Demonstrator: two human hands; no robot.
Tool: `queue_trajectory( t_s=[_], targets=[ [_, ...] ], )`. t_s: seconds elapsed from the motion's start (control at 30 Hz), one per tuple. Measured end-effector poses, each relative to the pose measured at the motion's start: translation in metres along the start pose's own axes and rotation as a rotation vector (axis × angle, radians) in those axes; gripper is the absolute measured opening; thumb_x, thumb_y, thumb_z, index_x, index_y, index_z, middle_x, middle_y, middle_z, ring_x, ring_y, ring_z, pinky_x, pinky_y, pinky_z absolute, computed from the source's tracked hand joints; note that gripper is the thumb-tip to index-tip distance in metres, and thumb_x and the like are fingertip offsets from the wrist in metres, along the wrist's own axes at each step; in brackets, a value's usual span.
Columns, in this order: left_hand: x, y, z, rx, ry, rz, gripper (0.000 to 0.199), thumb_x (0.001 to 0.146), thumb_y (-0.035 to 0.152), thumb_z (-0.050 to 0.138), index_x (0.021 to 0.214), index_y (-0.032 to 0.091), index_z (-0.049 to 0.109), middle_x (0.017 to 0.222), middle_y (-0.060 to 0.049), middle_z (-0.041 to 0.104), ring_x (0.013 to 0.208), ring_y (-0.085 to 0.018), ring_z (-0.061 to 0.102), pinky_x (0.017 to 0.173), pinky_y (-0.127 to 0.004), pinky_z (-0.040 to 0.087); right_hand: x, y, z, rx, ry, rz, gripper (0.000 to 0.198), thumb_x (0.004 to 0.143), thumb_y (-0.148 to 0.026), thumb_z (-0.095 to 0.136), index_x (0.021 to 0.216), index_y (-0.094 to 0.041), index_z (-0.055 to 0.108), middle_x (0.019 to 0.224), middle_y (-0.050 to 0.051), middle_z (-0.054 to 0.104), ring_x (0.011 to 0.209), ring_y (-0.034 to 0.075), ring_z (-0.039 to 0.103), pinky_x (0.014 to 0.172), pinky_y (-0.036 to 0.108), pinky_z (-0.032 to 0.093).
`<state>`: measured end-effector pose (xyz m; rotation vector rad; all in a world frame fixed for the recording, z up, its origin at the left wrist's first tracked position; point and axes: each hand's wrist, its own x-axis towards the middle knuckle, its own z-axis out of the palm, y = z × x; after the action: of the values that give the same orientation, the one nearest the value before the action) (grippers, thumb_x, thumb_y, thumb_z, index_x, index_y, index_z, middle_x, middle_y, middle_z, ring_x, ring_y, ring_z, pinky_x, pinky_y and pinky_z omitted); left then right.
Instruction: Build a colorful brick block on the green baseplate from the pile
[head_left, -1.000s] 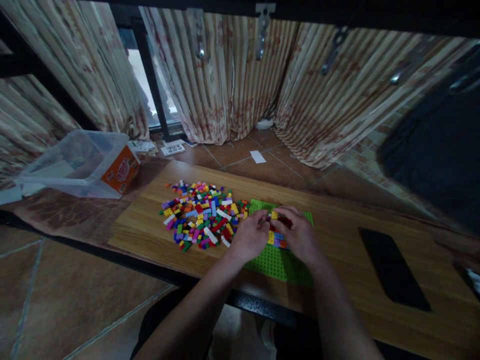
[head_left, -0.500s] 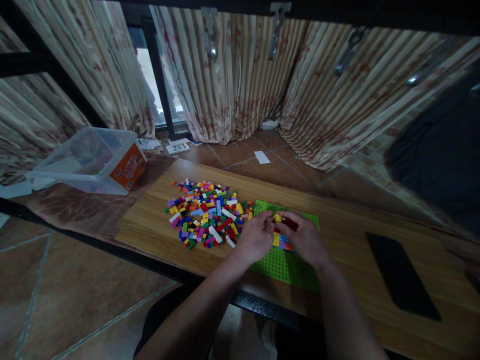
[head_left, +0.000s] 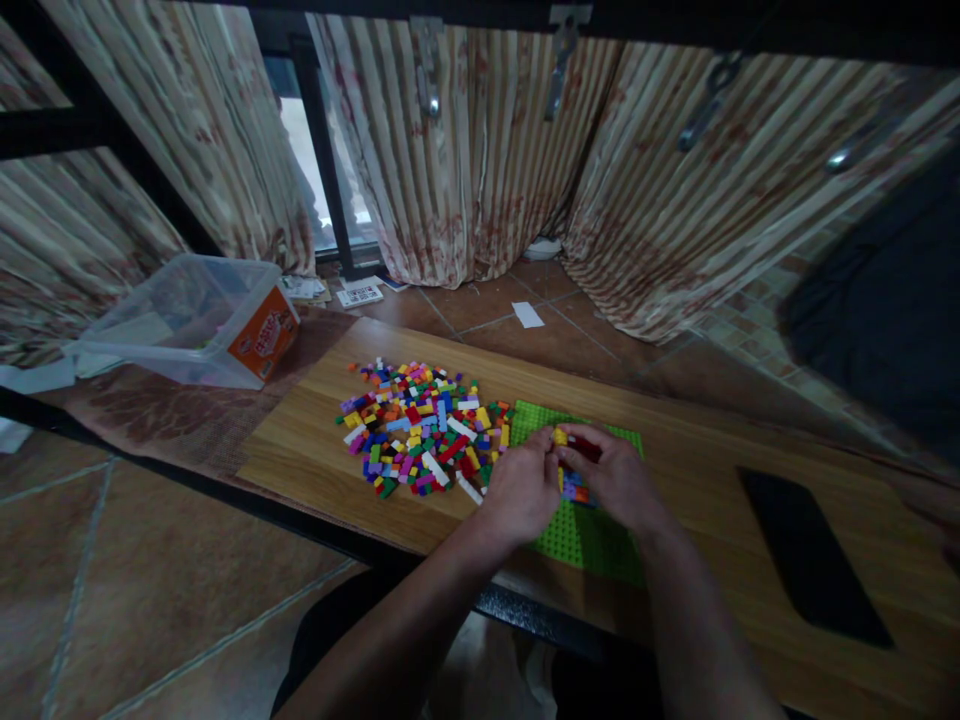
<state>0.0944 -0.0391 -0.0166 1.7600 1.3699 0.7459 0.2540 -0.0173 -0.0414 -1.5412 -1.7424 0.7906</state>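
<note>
Over the green studded baseplate (head_left: 562, 545), my two hands meet at the fingertips around a small yellow toy brick (head_left: 560, 437). My left hand (head_left: 525, 485) is closed, its fingertips pressed against the brick's left side. Thumb and index finger of my right hand (head_left: 615, 478) pinch at the same brick from the right. Dark red bricks (head_left: 586, 449) show in the gap between those right fingers. Blue, purple and orange bricks (head_left: 577, 490) sit on the baseplate below, partly covered by my hands.
Left of the baseplate a pile of mixed toy bricks (head_left: 420, 430) spreads over the wooden tabletop (head_left: 300, 450). A clear plastic box (head_left: 187, 320) with an orange label stands at the far left. To the right lies a flat black phone-like slab (head_left: 814, 555).
My left hand has shifted right, closer to my right hand, and now covers more of the bricks on the baseplate. The view has moved slightly.
</note>
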Motion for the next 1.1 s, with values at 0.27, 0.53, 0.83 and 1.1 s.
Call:
queue_trajectory(
  t_s=[0.27, 0.53, 0.83, 1.1],
  targets=[
    [-0.003, -0.001, 0.005, 0.148, -0.010, 0.022, 0.051, 0.094, 0.022, 0.033, 0.143, 0.007, 0.040, 0.117, -0.020, 0.068, 0.110, -0.029, 0.065, 0.099, -0.042, 0.048, 0.001, -0.002, 0.003, -0.008, 0.032, -0.010, 0.027, 0.079, -0.039, 0.065, 0.099, -0.021, 0.072, 0.101, 0.007, 0.072, 0.088, 0.023, 0.068, 0.084, 0.041, 0.051],
    [-0.003, -0.002, 0.002, 0.164, 0.000, 0.004, 0.048, 0.095, 0.024, 0.035, 0.140, 0.013, 0.045, 0.109, -0.016, 0.072, 0.099, -0.026, 0.069, 0.091, -0.039, 0.052, -0.001, 0.003, 0.007, 0.036, 0.059, 0.008, 0.029, 0.078, -0.040, 0.066, 0.101, -0.024, 0.071, 0.102, 0.005, 0.072, 0.090, 0.023, 0.067, 0.086, 0.042, 0.051],
    [0.016, -0.014, -0.030, 0.089, 0.165, -0.044, 0.034, 0.087, 0.020, 0.050, 0.117, 0.015, 0.066, 0.093, -0.010, 0.075, 0.086, -0.022, 0.070, 0.086, -0.035, 0.054, -0.005, 0.004, 0.006, -0.001, 0.065, -0.013, 0.036, 0.079, -0.043, 0.066, 0.110, -0.025, 0.069, 0.112, 0.007, 0.069, 0.100, 0.026, 0.066, 0.092, 0.045, 0.050],
    [0.018, -0.046, -0.081, 0.355, 0.242, 0.035, 0.039, 0.075, 0.002, 0.047, 0.095, 0.021, 0.075, 0.105, -0.005, 0.074, 0.099, -0.020, 0.068, 0.094, -0.033, 0.051, -0.003, -0.003, 0.002, 0.028, 0.237, 0.011, 0.043, 0.081, -0.042, 0.063, 0.120, -0.023, 0.064, 0.107, 0.008, 0.071, 0.100, 0.025, 0.066, 0.095, 0.046, 0.048]
  ],
)
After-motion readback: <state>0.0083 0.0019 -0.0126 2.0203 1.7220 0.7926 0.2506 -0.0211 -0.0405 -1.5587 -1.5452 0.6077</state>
